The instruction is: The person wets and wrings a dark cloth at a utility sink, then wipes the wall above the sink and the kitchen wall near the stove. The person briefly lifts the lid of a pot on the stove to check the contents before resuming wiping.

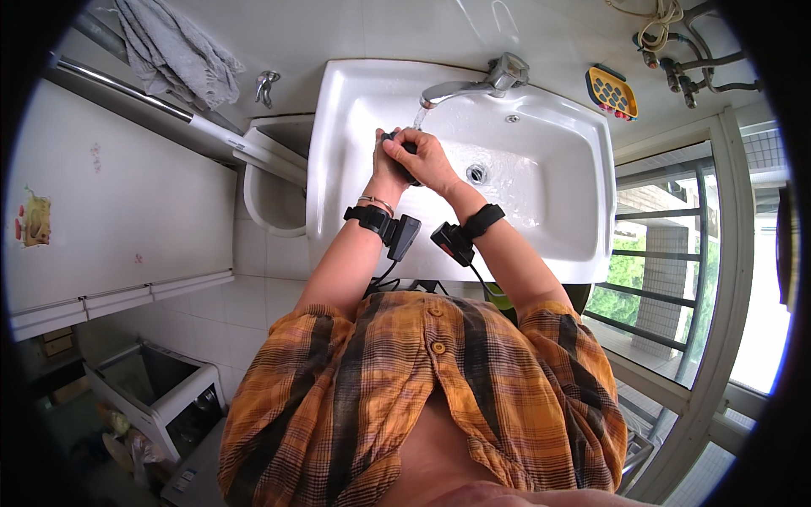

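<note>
Both hands are together over the left part of a white ceramic sink [570, 237]. My left hand [384, 166] grips a small dark object [407, 172], which looks black and is mostly covered by fingers; its exact kind cannot be told. From the right side, my right hand [423, 157] closes over the same object, thumb and fingers on its upper part. Just above the hands, water [419, 118] runs from the spout of a chrome faucet [453, 92]. Wet streaks spread across the basin around the metal drain [476, 174].
A grey towel [177, 54] hangs from a rail at upper left, near a small wall tap [266, 87]. A yellow and grey soap holder [611, 92] is on the wall at right. Left of the sink stands a white mop basin [272, 203]. A window [665, 253] lies right.
</note>
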{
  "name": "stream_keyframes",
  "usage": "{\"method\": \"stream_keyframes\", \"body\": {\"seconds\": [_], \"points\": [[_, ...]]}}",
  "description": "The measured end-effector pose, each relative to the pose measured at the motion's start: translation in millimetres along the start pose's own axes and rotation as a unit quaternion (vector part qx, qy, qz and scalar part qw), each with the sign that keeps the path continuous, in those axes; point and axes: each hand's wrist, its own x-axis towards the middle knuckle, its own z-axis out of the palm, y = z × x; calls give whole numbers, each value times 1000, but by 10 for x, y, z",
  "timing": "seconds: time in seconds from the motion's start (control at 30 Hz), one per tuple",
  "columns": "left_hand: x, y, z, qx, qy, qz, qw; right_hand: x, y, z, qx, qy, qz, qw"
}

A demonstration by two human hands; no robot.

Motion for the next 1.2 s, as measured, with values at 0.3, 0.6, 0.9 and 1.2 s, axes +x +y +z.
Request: {"method": "stream_keyframes", "body": {"seconds": [0.3,0.6,0.9,1.2], "points": [[59,-121,-13,-78,39,25,996,65,-102,48,-276,77,-134,949],[-244,52,636,96,245,107,959,307,150,-107,-341,180,-13,923],[-174,209,298,115,125,135,976,373,482,-352,128,93,80,984],[-36,143,-136,-47,-156,16,987,-16,-244,109,-69,-9,-51,996]]}}
